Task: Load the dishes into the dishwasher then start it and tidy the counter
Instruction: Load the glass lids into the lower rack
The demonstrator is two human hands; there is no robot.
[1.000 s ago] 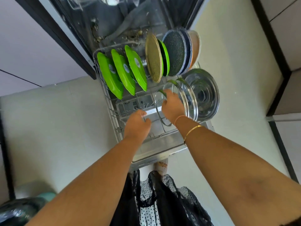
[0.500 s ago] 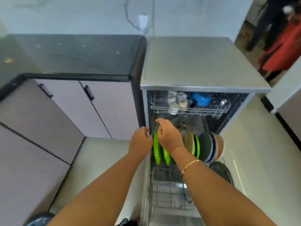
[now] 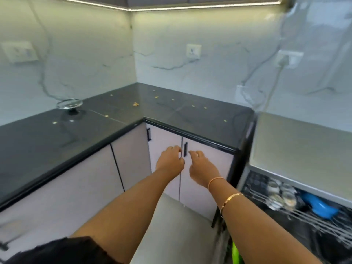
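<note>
Hovering before the cabinet doors (image 3: 163, 139), your left hand (image 3: 170, 161) and right hand (image 3: 202, 167) both hold nothing, fingers (image 3: 174, 149) loosely curled.

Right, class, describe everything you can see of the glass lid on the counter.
The glass lid is a round, clear disc with a thin, metal-looking rim. It seems to sit upside down, disc about level, on the dark knob beneath it. It stands on the black counter, on the left stretch near the marbled wall. Only the counter touches it; the left hand and right hand are away by the cupboard doors.
</note>
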